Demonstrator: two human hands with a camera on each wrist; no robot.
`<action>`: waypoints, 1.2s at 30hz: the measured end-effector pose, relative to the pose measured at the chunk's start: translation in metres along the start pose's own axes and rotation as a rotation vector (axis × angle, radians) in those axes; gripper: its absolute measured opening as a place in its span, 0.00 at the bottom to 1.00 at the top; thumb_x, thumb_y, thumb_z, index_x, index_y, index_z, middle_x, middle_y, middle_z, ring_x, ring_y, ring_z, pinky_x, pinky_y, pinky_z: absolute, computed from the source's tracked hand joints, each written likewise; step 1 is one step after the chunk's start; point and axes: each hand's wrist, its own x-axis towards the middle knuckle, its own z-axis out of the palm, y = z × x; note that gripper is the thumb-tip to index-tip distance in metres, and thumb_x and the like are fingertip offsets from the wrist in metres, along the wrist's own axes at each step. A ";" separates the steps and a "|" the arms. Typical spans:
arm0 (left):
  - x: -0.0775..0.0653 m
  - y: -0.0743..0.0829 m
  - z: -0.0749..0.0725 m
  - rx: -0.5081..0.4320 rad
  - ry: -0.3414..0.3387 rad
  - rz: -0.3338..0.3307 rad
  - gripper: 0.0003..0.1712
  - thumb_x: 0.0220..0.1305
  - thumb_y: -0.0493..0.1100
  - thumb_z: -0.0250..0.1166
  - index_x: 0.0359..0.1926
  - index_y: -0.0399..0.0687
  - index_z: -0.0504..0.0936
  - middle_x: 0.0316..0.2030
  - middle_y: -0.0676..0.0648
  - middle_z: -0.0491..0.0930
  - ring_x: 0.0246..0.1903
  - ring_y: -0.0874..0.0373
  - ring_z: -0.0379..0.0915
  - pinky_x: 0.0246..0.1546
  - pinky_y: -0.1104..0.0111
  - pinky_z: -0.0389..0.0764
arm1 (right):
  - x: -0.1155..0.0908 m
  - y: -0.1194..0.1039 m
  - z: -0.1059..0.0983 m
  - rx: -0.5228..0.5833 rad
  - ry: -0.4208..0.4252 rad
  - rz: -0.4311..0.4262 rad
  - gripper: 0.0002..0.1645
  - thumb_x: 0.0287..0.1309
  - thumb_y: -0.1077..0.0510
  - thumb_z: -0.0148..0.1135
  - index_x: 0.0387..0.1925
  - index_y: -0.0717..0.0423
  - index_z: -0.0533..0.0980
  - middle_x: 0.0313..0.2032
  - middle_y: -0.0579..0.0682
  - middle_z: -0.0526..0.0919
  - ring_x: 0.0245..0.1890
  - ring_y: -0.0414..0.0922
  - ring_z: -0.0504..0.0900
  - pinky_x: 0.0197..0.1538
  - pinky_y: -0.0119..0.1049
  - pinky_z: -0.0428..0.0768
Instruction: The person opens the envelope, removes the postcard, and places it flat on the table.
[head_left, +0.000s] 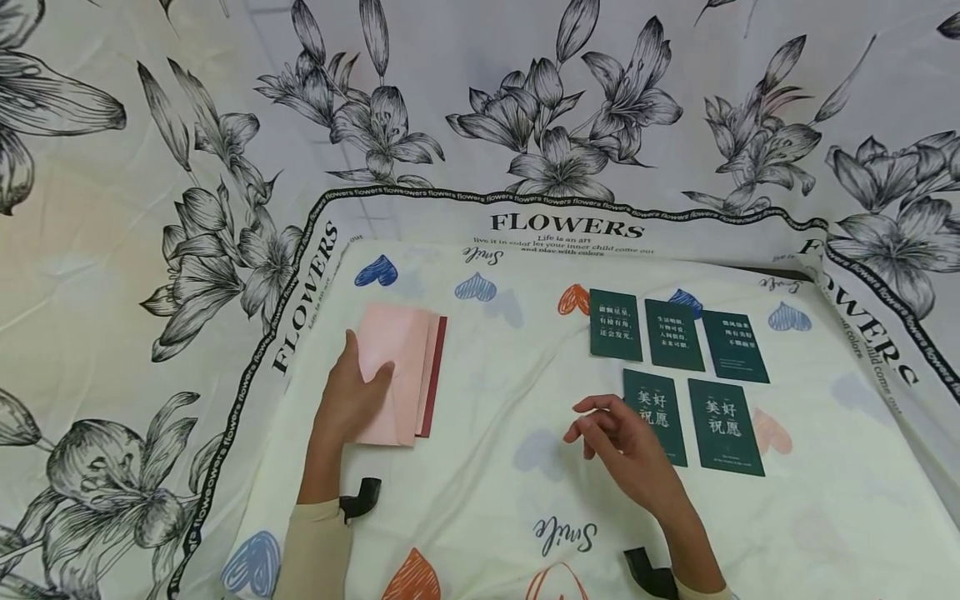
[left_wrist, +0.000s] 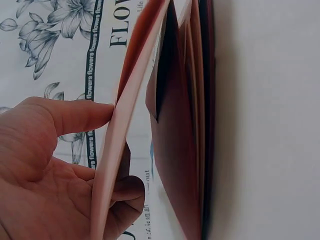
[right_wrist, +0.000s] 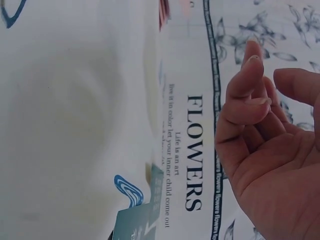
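Observation:
My left hand [head_left: 352, 396] pinches a pink envelope [head_left: 384, 367] at its left side, thumb in front and fingers curled behind. Close up in the left wrist view, that pink envelope [left_wrist: 119, 135] stands apart from dark red and pink envelopes [left_wrist: 177, 145] beside it. From the head view, a dark red edge [head_left: 435, 375] shows along the right of the pink ones. My right hand [head_left: 626, 446] hovers over the cloth with loosely bent fingers and holds nothing. It partly covers the lower left green card [head_left: 663, 417], which bears white writing.
A second green card [head_left: 725, 425] lies right of that one. Behind them are three more green cards, the middle one [head_left: 675, 333] included, in a row. The white tablecloth [head_left: 495, 383] has printed hearts and words. A flower-printed cloth [head_left: 420, 67] rises behind the table.

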 end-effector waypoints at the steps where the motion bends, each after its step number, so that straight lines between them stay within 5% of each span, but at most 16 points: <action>1: 0.000 0.000 -0.002 0.006 0.004 -0.004 0.58 0.78 0.59 0.57 0.83 0.49 0.24 0.84 0.36 0.36 0.82 0.36 0.36 0.76 0.34 0.49 | 0.000 0.000 0.000 -0.002 -0.001 0.002 0.14 0.80 0.55 0.58 0.60 0.53 0.74 0.39 0.47 0.91 0.31 0.50 0.84 0.38 0.41 0.83; 16: 0.007 -0.011 -0.005 0.053 0.007 -0.037 0.57 0.80 0.56 0.56 0.82 0.41 0.23 0.83 0.32 0.36 0.82 0.33 0.35 0.76 0.35 0.48 | -0.006 0.007 0.002 0.023 -0.008 0.020 0.11 0.80 0.54 0.57 0.58 0.50 0.75 0.41 0.61 0.90 0.31 0.53 0.83 0.38 0.42 0.82; 26: 0.009 -0.008 0.001 0.196 0.044 -0.063 0.55 0.80 0.54 0.55 0.82 0.32 0.28 0.79 0.22 0.45 0.74 0.22 0.55 0.70 0.33 0.62 | -0.006 0.006 0.002 0.012 -0.005 0.025 0.11 0.80 0.54 0.57 0.57 0.49 0.75 0.40 0.58 0.90 0.31 0.50 0.83 0.38 0.43 0.82; 30: 0.010 -0.007 0.006 0.275 0.143 -0.023 0.55 0.78 0.53 0.59 0.82 0.30 0.34 0.74 0.19 0.52 0.66 0.22 0.65 0.63 0.33 0.71 | -0.007 0.007 0.003 -0.001 -0.001 0.031 0.10 0.80 0.53 0.57 0.57 0.49 0.76 0.40 0.57 0.90 0.31 0.50 0.83 0.38 0.43 0.83; 36: 0.007 -0.002 0.015 0.427 0.305 0.035 0.57 0.73 0.50 0.66 0.82 0.28 0.40 0.71 0.21 0.55 0.68 0.25 0.59 0.59 0.31 0.65 | -0.007 0.006 0.002 -0.004 -0.011 0.034 0.10 0.80 0.54 0.57 0.57 0.48 0.76 0.41 0.58 0.90 0.31 0.53 0.83 0.38 0.43 0.83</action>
